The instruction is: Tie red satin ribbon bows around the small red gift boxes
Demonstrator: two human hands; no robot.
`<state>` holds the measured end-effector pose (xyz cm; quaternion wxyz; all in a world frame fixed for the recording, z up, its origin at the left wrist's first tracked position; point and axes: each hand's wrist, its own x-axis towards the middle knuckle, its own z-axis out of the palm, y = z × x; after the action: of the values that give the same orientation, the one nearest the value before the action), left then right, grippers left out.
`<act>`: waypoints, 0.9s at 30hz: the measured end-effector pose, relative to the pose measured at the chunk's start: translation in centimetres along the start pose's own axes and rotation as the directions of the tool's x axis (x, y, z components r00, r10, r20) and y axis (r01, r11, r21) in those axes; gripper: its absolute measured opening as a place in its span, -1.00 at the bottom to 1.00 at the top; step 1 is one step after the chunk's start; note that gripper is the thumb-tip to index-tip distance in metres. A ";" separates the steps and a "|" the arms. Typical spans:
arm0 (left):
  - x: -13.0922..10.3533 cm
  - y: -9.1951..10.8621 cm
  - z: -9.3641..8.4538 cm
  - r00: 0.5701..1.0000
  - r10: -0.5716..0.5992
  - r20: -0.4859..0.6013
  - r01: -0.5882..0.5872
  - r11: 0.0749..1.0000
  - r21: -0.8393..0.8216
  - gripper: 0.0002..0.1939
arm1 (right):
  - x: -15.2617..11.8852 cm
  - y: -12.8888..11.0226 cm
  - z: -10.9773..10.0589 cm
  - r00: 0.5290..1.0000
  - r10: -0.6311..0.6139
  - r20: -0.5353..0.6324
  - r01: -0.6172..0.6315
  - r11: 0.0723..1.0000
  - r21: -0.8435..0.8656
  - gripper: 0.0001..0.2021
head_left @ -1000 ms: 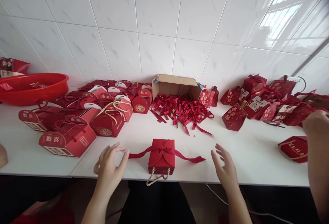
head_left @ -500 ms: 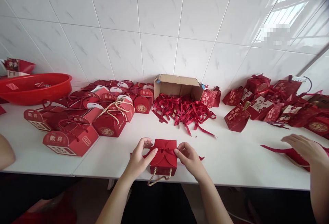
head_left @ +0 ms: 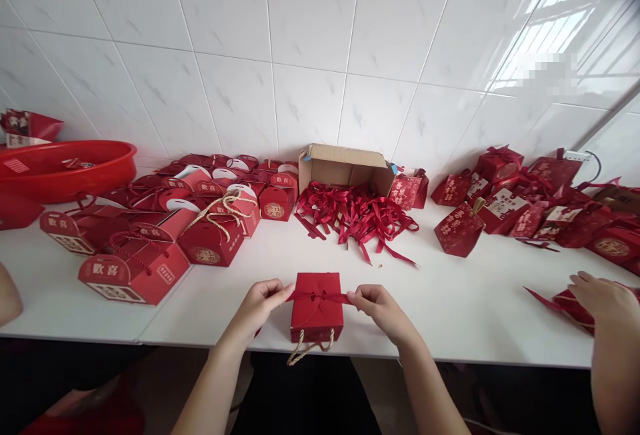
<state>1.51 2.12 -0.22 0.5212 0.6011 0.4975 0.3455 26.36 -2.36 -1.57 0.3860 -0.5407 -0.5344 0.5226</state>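
Observation:
A small red gift box (head_left: 317,320) stands on the white table in front of me, its overlapping top flaps closed. A dark red ribbon (head_left: 327,297) runs across its top through the holes in the flaps, crossed at the middle. My left hand (head_left: 263,298) pinches one end of the ribbon to the left of the box. On the other side my right hand (head_left: 374,302) pinches the other end, and the ribbon looks taut between them. A twisted gold cord handle (head_left: 309,350) hangs from the box's near side, over the table edge.
Behind the box, a pile of red ribbons (head_left: 357,218) spills from an open cardboard box (head_left: 345,153). Red gift boxes (head_left: 140,265) crowd the left, beside a red basin (head_left: 100,172). More decorated boxes (head_left: 505,212) stand at right, where another person's hand (head_left: 603,298) touches a red item.
My hands have moved apart, drawing the ribbon ends outward across the box top; the ribbon is now straight. The other person's hand at right has shifted slightly.

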 end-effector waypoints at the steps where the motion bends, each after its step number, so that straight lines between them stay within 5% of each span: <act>1: 0.0 0.0 -0.1 1.000 -0.001 0.005 0.001 1.000 0.003 -0.51 | -0.1 0.0 -0.2 1.000 -0.011 0.010 0.011 1.000 0.012 -0.54; 6: -0.6 0.0 -0.7 0.997 -0.061 0.055 0.060 0.998 0.013 -0.59 | -0.7 0.3 -1.1 0.993 -0.033 0.112 0.012 0.983 0.184 -0.61; 10: -1.2 0.3 -0.5 0.988 0.095 -0.122 -0.070 0.978 0.196 -0.67 | -1.3 -0.4 -1.2 0.987 -0.089 0.133 0.037 0.935 0.353 -0.67; 12: -1.6 1.1 0.4 0.952 0.274 -0.140 -0.218 0.921 0.323 -0.67 | -1.5 -1.4 -1.0 0.982 -0.145 0.118 0.087 0.914 0.397 -0.72; 16: -1.9 3.1 3.5 0.823 0.569 0.003 -0.493 0.710 0.503 -0.55 | -1.3 -4.0 -0.1 0.959 -0.229 0.164 0.155 0.915 0.373 -0.74; 21: -1.0 3.6 5.3 0.614 0.771 -0.168 -0.487 0.538 0.688 -0.62 | -1.1 -5.2 0.2 0.970 -0.198 0.138 0.161 0.957 0.241 -0.73; 23: -0.7 3.3 4.9 0.583 0.777 -0.238 -0.443 0.550 0.708 -0.60 | -0.9 -4.7 0.2 0.980 -0.140 0.139 0.120 0.983 0.142 -0.68; 27: -0.5 2.8 4.4 0.605 0.757 -0.247 -0.452 0.582 0.676 -0.58 | 0.0 -3.8 1.4 0.982 -0.140 0.125 0.147 0.988 -0.045 -0.50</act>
<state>6.19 0.52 1.53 0.0148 0.7448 0.4460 0.4961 24.32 -2.02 1.92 0.3747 -0.4781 -0.6084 0.5107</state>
